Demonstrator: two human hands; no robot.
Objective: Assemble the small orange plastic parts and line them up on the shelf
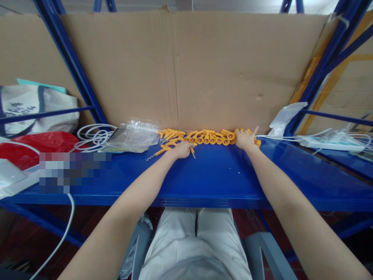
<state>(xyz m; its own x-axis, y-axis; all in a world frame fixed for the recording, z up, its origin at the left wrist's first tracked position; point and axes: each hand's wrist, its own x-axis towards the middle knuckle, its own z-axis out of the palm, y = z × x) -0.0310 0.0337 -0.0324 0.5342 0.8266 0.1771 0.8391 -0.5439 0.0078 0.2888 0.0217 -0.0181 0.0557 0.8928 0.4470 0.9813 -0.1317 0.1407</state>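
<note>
Along the back of the blue shelf [215, 175], where cardboard [221, 74] probably serves as a stop, orange cups [219, 140] and corkscrews [166, 147] lie clustered, the left hand [183, 150] beside one, the right hand [244, 139] over their right end, though I cannot tell whether either grips anything.

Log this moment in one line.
left hand: by orange corkscrews; right hand: at right end of orange cups; surface: blue table; beside corkscrews: clear plastic bag
</note>
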